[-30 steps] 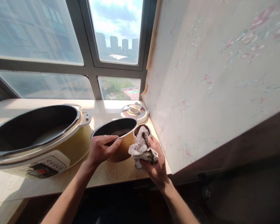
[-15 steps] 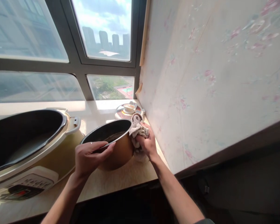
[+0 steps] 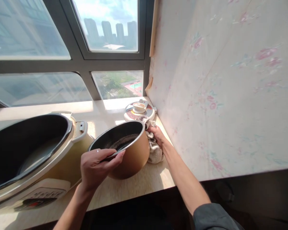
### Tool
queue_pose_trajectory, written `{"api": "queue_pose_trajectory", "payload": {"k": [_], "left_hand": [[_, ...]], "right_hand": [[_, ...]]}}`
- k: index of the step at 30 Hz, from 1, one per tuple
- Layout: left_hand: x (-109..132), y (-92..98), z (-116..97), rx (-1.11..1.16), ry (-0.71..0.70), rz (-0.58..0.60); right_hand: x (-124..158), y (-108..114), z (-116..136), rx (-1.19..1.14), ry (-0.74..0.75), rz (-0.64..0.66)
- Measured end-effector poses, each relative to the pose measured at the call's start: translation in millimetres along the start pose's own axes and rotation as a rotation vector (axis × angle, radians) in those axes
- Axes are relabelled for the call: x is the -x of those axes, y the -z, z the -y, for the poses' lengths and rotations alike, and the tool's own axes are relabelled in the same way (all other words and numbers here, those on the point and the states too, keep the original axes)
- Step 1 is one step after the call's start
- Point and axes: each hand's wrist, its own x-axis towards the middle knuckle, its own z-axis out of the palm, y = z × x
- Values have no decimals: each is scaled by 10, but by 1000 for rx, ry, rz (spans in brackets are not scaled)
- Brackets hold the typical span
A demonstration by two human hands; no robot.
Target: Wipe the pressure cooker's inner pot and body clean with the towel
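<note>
A gold-brown inner pot (image 3: 132, 156) with a dark inside stands tilted on the pale counter (image 3: 139, 183). My left hand (image 3: 97, 167) grips its near rim, thumb inside and fingers closed over the edge. My right hand (image 3: 157, 135) reaches round the pot's far right side and presses a grey-beige cloth (image 3: 155, 151) against the outer wall. The fingers are closed on the cloth, partly hidden behind the pot.
A large cream electric cooker (image 3: 31, 156) with a dark bowl and a control panel fills the left. A round cooker lid (image 3: 139, 110) lies by the corner. The flowered wall (image 3: 218, 86) closes off the right, windows the back.
My right hand with the cloth has gone from the pot's near right side round to its far side, lower against the wall. The left hand keeps its hold on the rim.
</note>
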Motion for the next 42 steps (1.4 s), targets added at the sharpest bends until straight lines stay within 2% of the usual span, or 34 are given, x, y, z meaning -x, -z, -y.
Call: {"api": "queue_pose_trajectory", "payload": {"k": [5, 9, 12, 16, 20, 25, 29, 33, 35, 38, 42], "left_hand": [[-20, -19, -23, -41, -23, 59], [8, -22, -34, -77, -43, 74], [47, -19, -53, -95, -45, 118], [72, -30, -106, -153, -15, 133], [67, -49, -169, -206, -32, 124], [123, -64, -220, -256, -100, 156], [270, -88, -285, -274, -121, 138], [481, -140, -394, -251, -189, 62], [588, -181, -449, -217, -219, 56], [717, -246, -509, -203, -211, 66], [807, -296, -540, -213, -194, 73]], "right_hand": [[140, 41, -236, -47, -3, -95], [426, 72, -373, -93, -5, -190], [703, 80, -381, -122, -20, -245], [1075, 68, -303, -114, -12, -310], [1400, 30, -250, -30, 119, -357], [1781, -18, -234, 114, 281, -277], [2141, -34, -200, 25, 248, -268], [2479, 13, -106, -90, 168, -453], [2566, 68, -21, -108, 177, -520], [2582, 140, 144, -72, 231, -552], [2538, 107, 341, -16, 358, -616]]}}
